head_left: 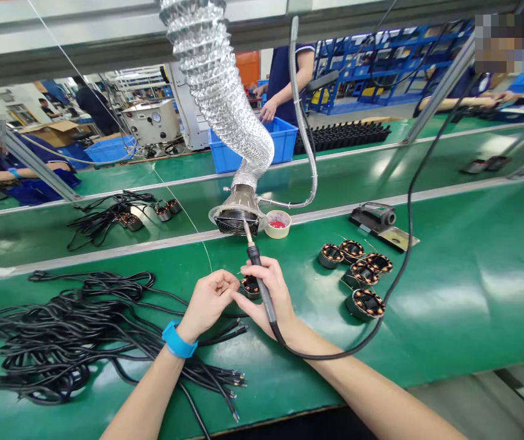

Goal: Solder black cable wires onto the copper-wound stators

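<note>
My right hand [269,293] is closed round a soldering iron [262,281], its metal tip pointing up and away in front of a fume fan. My left hand [211,299], with a blue band on the wrist, is closed in a pinch; what its fingertips hold is too small to make out. The fingertips of both hands meet at the near side of a copper-wound motor stator [251,287], which my right hand partly hides. A black cable [193,300] runs from the left pile toward my left hand. The iron's cord passes over my right forearm.
Black cables with stripped ends [74,330] lie heaped at left. Several stators [363,274] stand at right, near an iron holder [378,223]. A fume fan [237,221] hangs from a foil duct [225,85] beside a tape roll [278,225]. Beyond, a conveyor [335,177] carries parts; co-workers stand farther off.
</note>
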{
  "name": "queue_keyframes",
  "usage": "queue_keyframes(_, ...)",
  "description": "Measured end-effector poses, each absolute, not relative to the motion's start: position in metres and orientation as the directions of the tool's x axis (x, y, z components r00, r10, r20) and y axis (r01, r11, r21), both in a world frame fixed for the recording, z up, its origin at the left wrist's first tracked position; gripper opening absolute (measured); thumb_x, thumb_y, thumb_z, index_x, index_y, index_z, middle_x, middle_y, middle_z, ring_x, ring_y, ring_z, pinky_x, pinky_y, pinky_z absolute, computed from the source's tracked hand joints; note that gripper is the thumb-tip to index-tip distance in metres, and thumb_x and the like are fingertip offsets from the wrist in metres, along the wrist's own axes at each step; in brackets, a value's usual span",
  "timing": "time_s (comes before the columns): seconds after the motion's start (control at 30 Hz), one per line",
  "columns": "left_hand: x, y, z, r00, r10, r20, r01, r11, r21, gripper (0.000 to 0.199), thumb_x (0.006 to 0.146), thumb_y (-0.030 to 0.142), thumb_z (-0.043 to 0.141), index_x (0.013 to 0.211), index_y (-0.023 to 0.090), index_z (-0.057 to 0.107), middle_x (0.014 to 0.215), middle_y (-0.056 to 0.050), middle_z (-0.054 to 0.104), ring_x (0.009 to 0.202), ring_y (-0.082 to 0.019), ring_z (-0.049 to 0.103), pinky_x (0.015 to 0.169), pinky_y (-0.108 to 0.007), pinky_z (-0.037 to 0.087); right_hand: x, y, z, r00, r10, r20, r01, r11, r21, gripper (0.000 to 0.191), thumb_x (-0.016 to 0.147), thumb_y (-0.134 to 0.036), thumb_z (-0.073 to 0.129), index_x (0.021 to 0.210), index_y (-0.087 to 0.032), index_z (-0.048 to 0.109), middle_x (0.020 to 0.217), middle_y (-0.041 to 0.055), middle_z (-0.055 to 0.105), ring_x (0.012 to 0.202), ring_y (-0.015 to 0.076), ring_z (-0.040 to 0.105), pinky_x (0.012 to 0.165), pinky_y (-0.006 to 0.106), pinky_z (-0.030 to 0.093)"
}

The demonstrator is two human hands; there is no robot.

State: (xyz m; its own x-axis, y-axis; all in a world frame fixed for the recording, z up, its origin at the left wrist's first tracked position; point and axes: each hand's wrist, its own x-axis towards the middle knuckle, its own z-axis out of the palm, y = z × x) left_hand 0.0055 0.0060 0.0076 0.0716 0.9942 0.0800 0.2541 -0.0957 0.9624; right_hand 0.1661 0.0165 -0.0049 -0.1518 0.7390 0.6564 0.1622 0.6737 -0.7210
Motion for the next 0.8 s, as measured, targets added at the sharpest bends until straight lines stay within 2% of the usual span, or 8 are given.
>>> queue_keyframes(0.13,0.007,0.004,0.008,0.135,0.989,0.055,0.311,-0.095,0.946,0.011,0.08,0.026,0.063,0.078,0.015,0.063,0.073,-0.001,0.063,0.067,-0.013,0.054,0.063,-0.023,0.043,0.166,0.016,-0.008,-0.261,0.662,0.703,0.1,0.742,-0.663,0.039,0.084,-0.015,0.068,0.119,-0.031,0.058,0.117,0.0068,0.05,0.112,0.0216,0.058,0.096,0.039,0.055)
queue_keyframes(0.23,0.007,0.003,0.009,0.155,0.986,0.068,0.362,-0.12,0.924,0.005,0.077,0.02,0.062,0.075,0.015,0.063,0.072,0.0,0.063,0.069,-0.014,0.056,0.064,-0.023,0.044,0.165,0.016,-0.011,-0.268,0.648,0.713,0.092,0.754,-0.651,0.037,0.088,-0.014,0.063,0.12,-0.032,0.059,0.117,0.0065,0.051,0.109,0.02,0.06,0.094,0.037,0.056)
queue_keyframes(0.5,-0.003,0.005,0.008,0.209,0.978,-0.006,0.323,-0.064,0.944,0.017,0.085,0.03,0.06,0.082,0.014,0.062,0.075,-0.001,0.062,0.068,-0.013,0.053,0.064,-0.022,0.041,0.17,0.019,-0.012,-0.299,0.611,0.733,0.047,0.777,-0.628,0.035,0.09,-0.01,0.061,0.119,-0.03,0.06,0.117,0.0063,0.05,0.103,0.017,0.063,0.092,0.031,0.056)
queue_keyframes(0.67,-0.003,0.004,0.012,0.248,0.967,-0.054,0.315,-0.028,0.949,0.019,0.086,0.032,0.061,0.08,0.014,0.061,0.068,0.002,0.054,0.063,-0.011,0.044,0.059,-0.021,0.035,0.171,0.022,-0.014,-0.281,0.616,0.736,0.063,0.777,-0.626,0.031,0.092,-0.01,0.057,0.116,-0.029,0.061,0.114,0.0059,0.05,0.103,0.0163,0.062,0.091,0.032,0.057)
queue_keyframes(0.8,-0.005,0.004,0.022,0.286,0.956,-0.065,0.348,-0.04,0.937,0.027,0.088,0.04,0.061,0.083,0.014,0.066,0.07,0.001,0.057,0.065,-0.012,0.045,0.06,-0.021,0.035,0.174,0.023,-0.013,-0.259,0.642,0.722,0.099,0.761,-0.641,0.03,0.091,-0.011,0.058,0.114,-0.029,0.061,0.111,0.006,0.053,0.104,0.0181,0.061,0.093,0.035,0.056)
